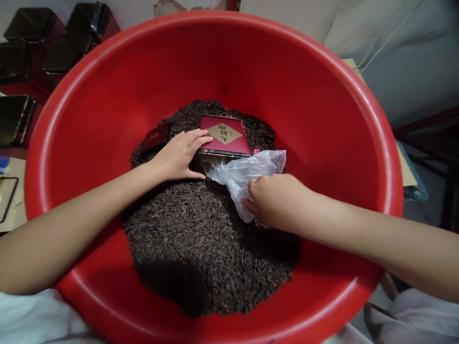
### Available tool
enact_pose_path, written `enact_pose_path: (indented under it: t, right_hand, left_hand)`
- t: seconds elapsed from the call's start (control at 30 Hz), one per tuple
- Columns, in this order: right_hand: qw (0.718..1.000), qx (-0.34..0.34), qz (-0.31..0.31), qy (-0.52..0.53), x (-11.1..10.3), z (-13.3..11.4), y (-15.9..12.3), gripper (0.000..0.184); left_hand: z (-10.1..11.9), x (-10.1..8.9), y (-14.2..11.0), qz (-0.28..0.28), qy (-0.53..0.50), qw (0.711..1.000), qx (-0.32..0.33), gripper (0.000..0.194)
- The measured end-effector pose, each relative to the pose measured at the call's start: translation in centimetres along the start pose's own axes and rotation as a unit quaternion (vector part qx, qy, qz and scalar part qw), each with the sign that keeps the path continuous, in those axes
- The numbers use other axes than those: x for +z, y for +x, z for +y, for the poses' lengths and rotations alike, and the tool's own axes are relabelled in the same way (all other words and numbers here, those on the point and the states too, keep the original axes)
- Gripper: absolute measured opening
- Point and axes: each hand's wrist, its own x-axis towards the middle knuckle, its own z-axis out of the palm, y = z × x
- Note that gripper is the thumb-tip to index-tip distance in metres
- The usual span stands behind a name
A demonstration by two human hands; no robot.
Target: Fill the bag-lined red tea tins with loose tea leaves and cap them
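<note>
A red tea tin [224, 135] with a gold diamond label and Chinese characters lies on its side on loose dark tea leaves [201, 239], its mouth facing me. My left hand [182, 153] holds the tin's left side, fingers over the top and thumb low by the opening. A clear plastic bag [247, 169] comes out of the mouth. My right hand [276, 200] is closed around the gathered bag, just right of the opening. How much of the bag is inside the tin is hidden. A dark red lid-like piece [155, 137] lies behind my left hand.
A large red plastic basin [315, 95] surrounds the tea and both forearms. Several dark, shiny tins [32, 24] stand outside it at the upper left. Cardboard [407, 167] shows past the right rim, and a dark-outlined flat object [7, 198] past the left.
</note>
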Motion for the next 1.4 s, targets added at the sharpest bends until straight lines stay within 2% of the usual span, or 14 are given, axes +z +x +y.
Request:
enact_pose_path:
  t: [0.13,0.23,0.3,0.4,0.5,0.6,0.67,0.8,0.87,0.93,1.03,1.13,1.23,1.4]
  right_hand:
    - [0.998,0.064,-0.006,0.011,-0.9,2.4,0.0,0.057]
    - [0.995,-0.010,-0.050,0.088,-1.4,4.2,0.8,0.045]
    - [0.981,-0.078,-0.043,0.171,-1.6,4.7,1.4,0.036]
    - [0.940,-0.134,0.015,0.313,-1.3,4.3,2.4,0.031]
    - [0.875,-0.141,0.067,0.459,-0.5,2.9,2.9,0.026]
    - [0.841,-0.144,0.134,0.504,0.0,2.0,2.5,0.031]
    - [0.854,-0.148,0.151,0.476,-0.1,1.9,2.0,0.034]
    - [0.937,-0.101,0.121,0.312,-1.0,3.0,1.2,0.025]
    - [0.976,-0.061,0.098,0.187,-1.1,4.1,0.9,0.012]
    - [0.994,-0.031,0.079,0.074,-0.9,5.1,0.2,0.009]
    - [0.990,-0.070,0.119,-0.004,-0.7,5.7,-2.2,0.016]
    - [0.950,-0.195,0.234,0.068,-1.2,4.4,-5.0,0.018]
    - [0.906,-0.301,0.244,0.168,-1.7,2.0,-5.5,0.019]
    - [0.961,-0.183,0.161,0.133,0.8,-1.6,0.4,0.036]
  left_hand:
    - [0.1,0.1,0.1,-0.007,-0.008,1.000,-0.010,0.086]
    - [0.6,-0.8,0.1,-0.046,-0.015,0.998,-0.027,0.089]
    - [1.9,-1.9,0.0,-0.047,-0.008,0.998,-0.034,0.086]
    - [5.4,-4.1,-0.1,0.000,-0.013,1.000,-0.028,0.064]
    - [9.5,-5.7,-0.2,0.050,-0.048,0.996,-0.059,0.026]
    - [11.7,-5.9,-0.2,0.001,-0.081,0.990,-0.112,0.026]
    - [11.9,-5.7,-0.3,-0.035,-0.067,0.988,-0.137,0.025]
    - [10.8,-6.4,-0.4,-0.054,-0.058,0.980,-0.180,0.009]
    - [10.3,-7.6,-0.6,-0.016,-0.083,0.972,-0.219,0.011]
    - [10.1,-8.9,-0.7,0.055,-0.088,0.962,-0.252,0.009]
    - [10.4,-9.9,-0.9,0.112,-0.076,0.957,-0.257,0.006]
    - [11.2,-9.4,-1.0,0.074,-0.107,0.968,-0.216,0.005]
    - [12.0,-8.4,-1.0,0.042,-0.141,0.973,-0.178,0.005]
    - [12.6,-7.9,-1.0,0.029,-0.201,0.959,-0.197,0.007]
